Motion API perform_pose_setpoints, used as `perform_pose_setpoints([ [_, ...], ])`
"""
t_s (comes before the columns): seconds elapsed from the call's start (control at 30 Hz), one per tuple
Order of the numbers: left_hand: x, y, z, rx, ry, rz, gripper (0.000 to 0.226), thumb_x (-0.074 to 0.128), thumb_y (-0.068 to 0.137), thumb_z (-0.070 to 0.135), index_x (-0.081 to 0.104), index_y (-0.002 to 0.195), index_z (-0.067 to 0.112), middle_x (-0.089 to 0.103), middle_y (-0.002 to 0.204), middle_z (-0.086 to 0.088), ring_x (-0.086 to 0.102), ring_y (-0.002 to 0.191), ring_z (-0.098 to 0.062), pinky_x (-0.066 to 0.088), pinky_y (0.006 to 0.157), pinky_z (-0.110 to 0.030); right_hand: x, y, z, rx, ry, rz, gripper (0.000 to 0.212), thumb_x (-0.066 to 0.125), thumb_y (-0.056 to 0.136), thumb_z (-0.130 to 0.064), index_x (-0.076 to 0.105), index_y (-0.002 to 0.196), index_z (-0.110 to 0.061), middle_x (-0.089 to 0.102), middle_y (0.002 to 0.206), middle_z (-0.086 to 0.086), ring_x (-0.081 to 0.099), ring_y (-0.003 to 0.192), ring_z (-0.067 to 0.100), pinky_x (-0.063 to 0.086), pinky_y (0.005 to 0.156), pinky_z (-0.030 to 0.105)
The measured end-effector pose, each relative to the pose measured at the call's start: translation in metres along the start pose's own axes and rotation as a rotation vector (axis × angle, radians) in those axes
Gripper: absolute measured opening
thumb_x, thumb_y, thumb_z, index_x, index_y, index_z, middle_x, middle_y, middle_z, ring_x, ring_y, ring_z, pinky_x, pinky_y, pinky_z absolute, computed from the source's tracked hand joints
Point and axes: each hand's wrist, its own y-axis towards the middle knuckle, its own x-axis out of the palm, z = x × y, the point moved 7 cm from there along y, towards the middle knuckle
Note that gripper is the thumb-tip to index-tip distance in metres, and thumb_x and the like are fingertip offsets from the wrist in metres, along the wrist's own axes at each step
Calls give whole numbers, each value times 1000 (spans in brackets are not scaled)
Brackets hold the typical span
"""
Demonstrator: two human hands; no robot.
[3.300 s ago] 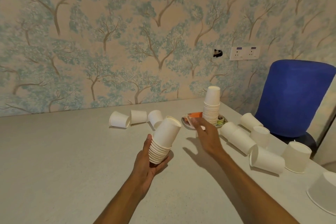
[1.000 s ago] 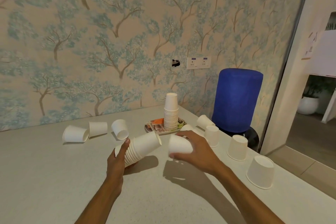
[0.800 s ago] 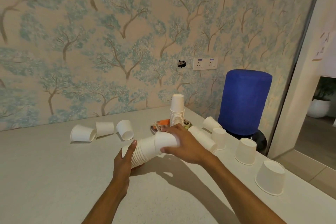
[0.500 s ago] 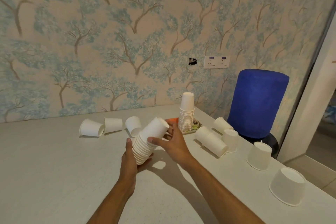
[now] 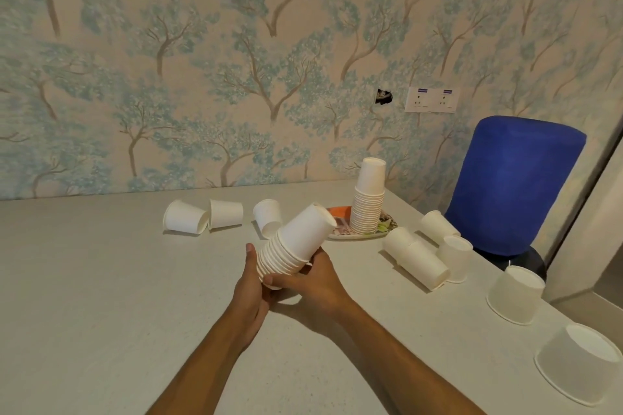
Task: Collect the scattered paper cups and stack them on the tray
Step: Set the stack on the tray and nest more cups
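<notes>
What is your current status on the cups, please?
Left hand and right hand both shut on tilted cup stack. Taller stack upright on tray. Loose cups still on table; path to tray open.

Bare grey tabletop (image 5: 101, 296) is lying open toward nine o'clock; scattered white paper cups (image 5: 416, 258) are crowding two o'clock.

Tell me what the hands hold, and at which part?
Both hands, left and right, hold one nested cup stack at its lower, rim end.
</notes>
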Motion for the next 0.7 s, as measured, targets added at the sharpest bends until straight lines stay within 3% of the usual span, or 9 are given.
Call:
perform_pose_setpoints([
  [0.13, 4, 1, 4, 10, -28, -132, 82, 28, 86, 72, 38, 146, 17, 57, 136, -21, 58, 122, -36, 43, 107, -52, -8, 9, -2, -23, 29, 57, 75, 94, 56, -8, 56, 117, -31, 71, 104, -4, 72, 96, 23, 60, 66, 44],
  [0.3, -5, 1, 12, 103, 133, 2, 86, 35, 75, 76, 50, 136, 16, 60, 129, -14, 59, 118, -28, 53, 96, -49, -72, 27, -50, -262, -477, 431, 83, 93, 61, -24, 48, 130, -15, 63, 124, 1, 60, 112, 19, 53, 93, 37],
  [0.43, -1, 3, 11, 144, 228, 20, 77, 36, 76, 70, 55, 127, 16, 62, 122, -13, 63, 111, -24, 61, 77, -39, -112, 46, -68, -278, -688, 649, 88, 92, 62, -29, 39, 131, -14, 59, 130, 8, 58, 114, 29, 47, 90, 37],
  [0.6, 1, 7, 8, 160, 267, 35, 75, 35, 76, 67, 58, 124, 13, 65, 117, -12, 66, 104, -23, 61, 67, -33, -126, 72, -65, -218, -795, 658, 88, 85, 73, -25, 31, 141, -11, 53, 137, 12, 54, 121, 36, 46, 96, 47],
  [0.7, 0, 9, 6, 167, 273, 43, 72, 35, 77, 67, 59, 120, 14, 66, 115, -12, 67, 101, -23, 60, 67, -33, -122, 78, -54, -215, -796, 632, 77, 82, 77, -27, 36, 137, -14, 54, 136, 11, 53, 122, 34, 47, 101, 51],
])
